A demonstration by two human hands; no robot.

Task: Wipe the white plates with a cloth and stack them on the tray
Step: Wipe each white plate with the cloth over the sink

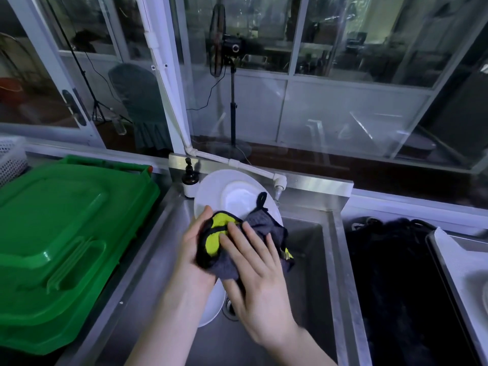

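Head view, and we're mid-wipe. Closest in, the right hand [261, 281] lies flat with its fingers [253, 239] straight and spread, pressing the crumpled grey-and-yellow microfibre cloth [266, 223] down. The cloth looks soft and nubbly, grey with a bright yellow patch edged in black.

Just left of those fingertips, the left hand [192, 249] clamps the rim. Its thumb [206, 215] is curled over the front, and the other fingers are hidden behind.

Under the cloth is the big white glossy ceramic plate [211, 191], held tilted above the brushed stainless-steel sink [303, 260]. It's smooth, with a wide flat rim and a sunken round well showing beyond the fingertips.

My read is that this plate is only part wiped, and its stacking is yet to come.

Well to the right of the fingers, past a heap of something black [390, 273], sits the grey metal tray [464, 257]. A pale curve shows at its edge, but I cannot tell whether that's a plate already stacked, so the count stays open.

Well to the left lies a moulded green plastic lid [66, 220], ribbed and shiny.

Beyond the plate stands a dark-topped white pump bottle [190, 180], with a white plastic tap pipe [280, 180] beside it.
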